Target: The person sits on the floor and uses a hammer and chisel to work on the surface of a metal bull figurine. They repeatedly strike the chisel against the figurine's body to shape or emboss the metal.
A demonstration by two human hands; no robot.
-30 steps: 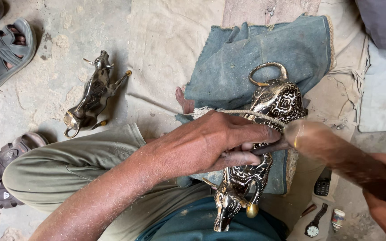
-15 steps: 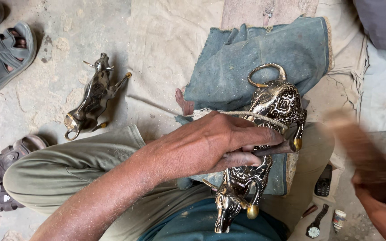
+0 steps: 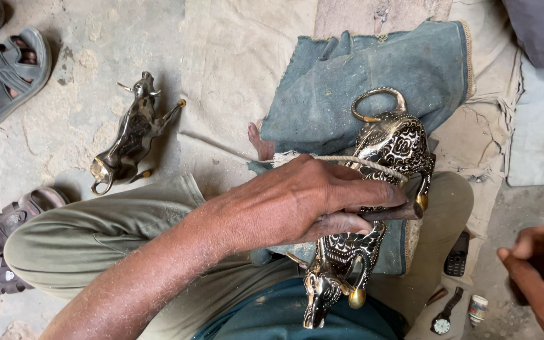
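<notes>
A black and brass bull figure (image 3: 393,146) with engraved patterns lies across my lap on a blue-grey cloth (image 3: 360,75). Its head points toward me and its ring-shaped tail points away. A thin cord (image 3: 354,161) runs over its body. My left hand (image 3: 303,201) is shut on a dark metal punch (image 3: 398,213), whose tip rests by the figure's brass-tipped leg. My right hand (image 3: 536,277) is at the lower right edge, drawn back from the figure. Its fingers are curled round a dark wooden mallet that is mostly out of view.
A second, smaller bull figure (image 3: 130,135) lies on the concrete floor to the left. Sandalled feet of other people (image 3: 7,69) are at the upper left, and another sandal (image 3: 4,242) is at the lower left. A phone (image 3: 456,255), a wristwatch (image 3: 442,321) and a small bottle (image 3: 476,308) lie by my right knee.
The mallet in my right hand was against the punch a second ago. It has since swung back to the right and down, away from the figure. My left hand has stayed in place.
</notes>
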